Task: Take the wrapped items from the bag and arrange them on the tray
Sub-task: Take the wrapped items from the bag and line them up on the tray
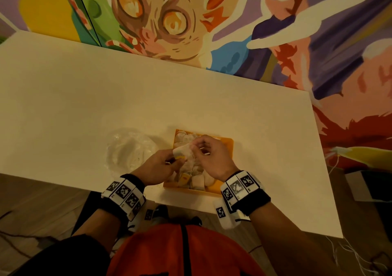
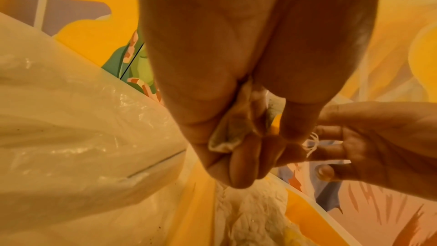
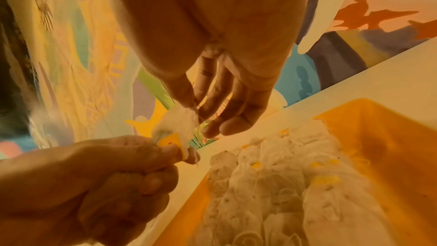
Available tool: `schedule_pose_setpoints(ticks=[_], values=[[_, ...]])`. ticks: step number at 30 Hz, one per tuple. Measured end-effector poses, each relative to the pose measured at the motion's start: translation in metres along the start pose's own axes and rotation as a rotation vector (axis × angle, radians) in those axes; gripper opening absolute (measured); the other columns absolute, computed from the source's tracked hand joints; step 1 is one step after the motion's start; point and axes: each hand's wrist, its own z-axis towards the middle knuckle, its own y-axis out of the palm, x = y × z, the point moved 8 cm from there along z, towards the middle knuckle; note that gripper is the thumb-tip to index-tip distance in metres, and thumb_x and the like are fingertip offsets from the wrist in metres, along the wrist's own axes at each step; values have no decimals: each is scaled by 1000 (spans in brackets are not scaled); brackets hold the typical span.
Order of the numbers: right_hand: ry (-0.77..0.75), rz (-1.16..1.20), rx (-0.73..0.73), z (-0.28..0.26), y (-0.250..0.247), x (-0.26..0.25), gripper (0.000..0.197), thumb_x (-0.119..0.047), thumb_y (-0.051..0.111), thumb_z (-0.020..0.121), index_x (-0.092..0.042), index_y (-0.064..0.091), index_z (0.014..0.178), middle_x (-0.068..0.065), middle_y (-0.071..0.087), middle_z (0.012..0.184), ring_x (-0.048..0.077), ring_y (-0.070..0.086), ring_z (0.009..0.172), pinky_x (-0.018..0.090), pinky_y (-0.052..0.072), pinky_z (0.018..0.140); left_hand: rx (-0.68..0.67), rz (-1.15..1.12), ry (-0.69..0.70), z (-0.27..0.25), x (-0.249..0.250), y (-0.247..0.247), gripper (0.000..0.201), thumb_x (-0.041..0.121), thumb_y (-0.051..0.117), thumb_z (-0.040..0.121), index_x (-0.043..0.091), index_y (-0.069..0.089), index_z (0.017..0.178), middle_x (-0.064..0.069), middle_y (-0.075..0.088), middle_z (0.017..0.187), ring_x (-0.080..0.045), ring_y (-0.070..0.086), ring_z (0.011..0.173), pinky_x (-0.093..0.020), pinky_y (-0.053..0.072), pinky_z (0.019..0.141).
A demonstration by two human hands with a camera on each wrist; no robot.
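Fingers of both hands meet over the orange tray [image 1: 227, 146] in the head view: the left hand [image 1: 156, 166] pinches one end of a white wrapped item [image 1: 184, 150] with a yellow tag, and the right hand [image 1: 212, 159] pinches its other end between thumb and forefinger, the other fingers loosely curled. That item is held just above the tray's left edge, and more wrapped items [image 1: 198, 179] lie packed inside the tray, which sits near the near edge of the white table [image 1: 84, 97]. A crumpled clear plastic bag [image 1: 129, 148] lies on the table just left of the tray. From the left wrist, the left hand [image 2: 236, 100] has its fingers curled tight round the wrapped item [image 2: 228, 136], a white string [image 2: 312, 142] trailing toward the right hand [image 2: 378, 143]; the bag [image 2: 78, 128] fills the left side. From the right wrist, the right hand [image 3: 224, 63] pinches the top of the wrapped item [image 3: 179, 124] with thumb and forefinger, remaining fingers relaxed and slightly apart, while the left hand [image 3: 101, 179] grips its lower end by the yellow tag [image 3: 169, 140], above the tray [image 3: 390, 137] heaped with wrapped items [image 3: 272, 184].
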Motion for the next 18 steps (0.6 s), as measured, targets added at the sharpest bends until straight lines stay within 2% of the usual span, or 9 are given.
schedule_pose_setpoints(ticks=[4,7,10,12,14,16,18], values=[[-21,66,71,0,-13,-7,7,-18,66,91,-25,67,90,-8,67,80,8,65,73,19,52,68,2,-1,-32,2,-3,-2,15,23,57,97,20,67,86,11,62,63,-1,51,52,-20,44,52],[-43,23,61,2,-16,-11,13,-20,65,92,-32,70,90,-10,70,87,6,65,77,22,54,69,44,-4,-39,3,-4,-8,10,23,63,92,18,68,99,4,64,79,1,55,58,-16,44,56],[-64,-77,-9,3,-13,-13,12,-19,65,92,-27,73,96,-21,67,87,-2,61,76,15,49,69,126,-24,-3,4,-2,-18,32,32,74,82,31,63,113,1,62,91,-7,57,68,-20,46,66],[-81,-116,-64,2,-9,-15,13,-18,65,91,-24,75,98,-23,66,87,-6,58,76,10,43,69,154,-33,46,4,7,-22,39,30,76,81,33,62,118,3,59,97,1,53,64,-16,43,65],[-101,-137,-95,1,-4,-17,13,-19,66,91,-27,75,97,-20,67,88,-4,60,78,10,43,71,151,-1,114,4,20,-21,25,24,73,85,25,68,110,4,64,97,5,54,63,-14,41,63],[-96,-99,-82,1,-2,-15,13,-19,66,91,-28,74,98,-19,67,85,0,61,80,15,46,73,148,26,193,4,31,-20,8,20,69,89,17,74,94,1,71,88,-2,56,63,-14,40,59],[-72,-24,-53,-1,-2,-11,13,-22,68,90,-28,71,101,-14,66,84,3,63,81,20,50,75,170,23,224,5,32,-21,9,20,67,90,17,75,88,0,72,82,-6,50,56,-15,39,56]])
